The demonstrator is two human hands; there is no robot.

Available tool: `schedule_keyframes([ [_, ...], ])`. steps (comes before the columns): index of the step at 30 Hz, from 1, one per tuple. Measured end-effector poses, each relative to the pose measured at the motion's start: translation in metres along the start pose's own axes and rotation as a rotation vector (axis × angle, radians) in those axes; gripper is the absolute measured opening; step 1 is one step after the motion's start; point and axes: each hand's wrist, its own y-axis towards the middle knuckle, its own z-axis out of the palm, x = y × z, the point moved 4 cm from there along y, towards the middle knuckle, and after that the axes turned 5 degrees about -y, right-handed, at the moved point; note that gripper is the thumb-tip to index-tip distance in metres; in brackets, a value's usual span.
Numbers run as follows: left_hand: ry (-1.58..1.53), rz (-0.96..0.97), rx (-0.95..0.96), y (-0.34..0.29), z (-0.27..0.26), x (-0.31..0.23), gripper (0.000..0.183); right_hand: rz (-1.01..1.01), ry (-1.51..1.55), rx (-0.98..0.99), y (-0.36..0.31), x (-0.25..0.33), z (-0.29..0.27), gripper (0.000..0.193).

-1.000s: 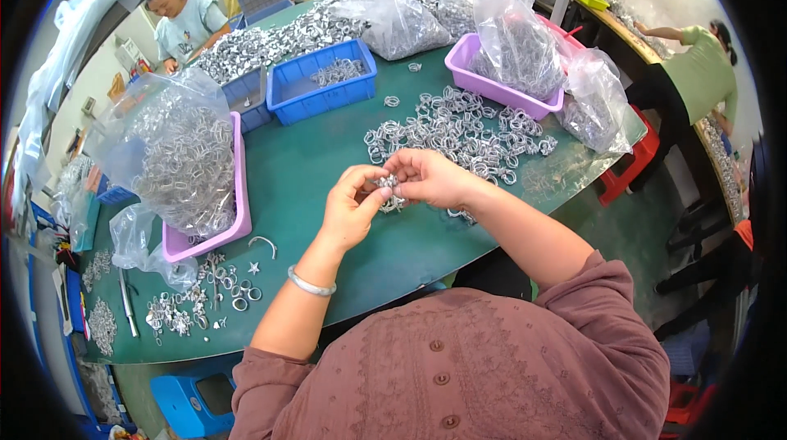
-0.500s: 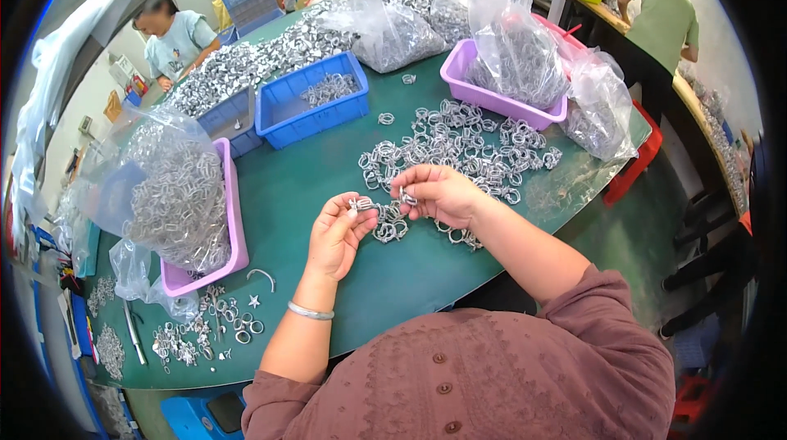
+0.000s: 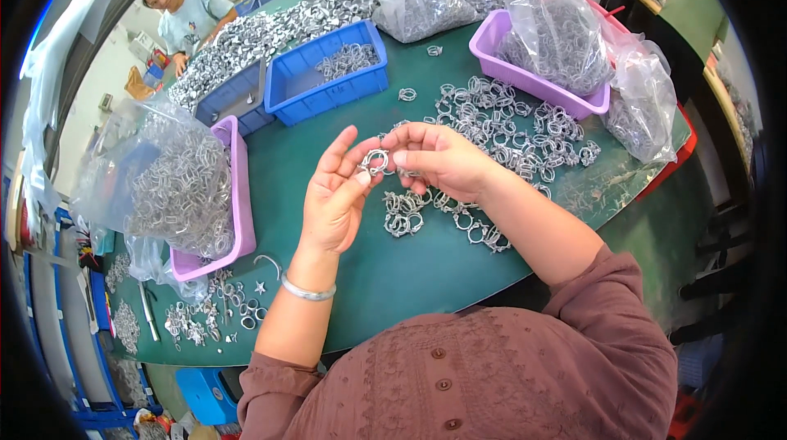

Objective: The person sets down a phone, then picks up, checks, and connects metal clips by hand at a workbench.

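Metal clamp ring (image 3: 375, 163) — one — pinched by fingers of left hand (image 3: 332, 202) and right hand (image 3: 438, 160).

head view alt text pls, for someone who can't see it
A person's left hand and right hand hold a small metal ring clamp between them above a green table, with loose clamps scattered ahead and purple trays and a blue bin of bagged clamps around.

Single head view, looking steeply down, close over green table (image 3: 426, 268)
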Motion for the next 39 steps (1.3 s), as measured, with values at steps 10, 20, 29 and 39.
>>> schedule_keyframes([
  [10, 0.124, 0.058, 0.121, -0.002, 0.002, 0.009, 0.063, -0.028, -0.170, -0.044, -0.007, -0.005, -0.005, 0.011],
  [20, 0.071, -0.029, 0.016, 0.000, -0.012, 0.020, 0.031, 0.001, -0.132, -0.102, -0.007, -0.005, -0.005, 0.011],
  [29, 0.004, -0.044, -0.016, -0.004, -0.014, 0.022, 0.026, 0.020, -0.125, -0.092, -0.010, -0.010, -0.005, 0.010],
  [39, -0.033, -0.080, -0.020, 0.001, -0.019, 0.024, 0.026, 0.030, -0.127, -0.104, -0.006, -0.009, -0.007, 0.011],
])
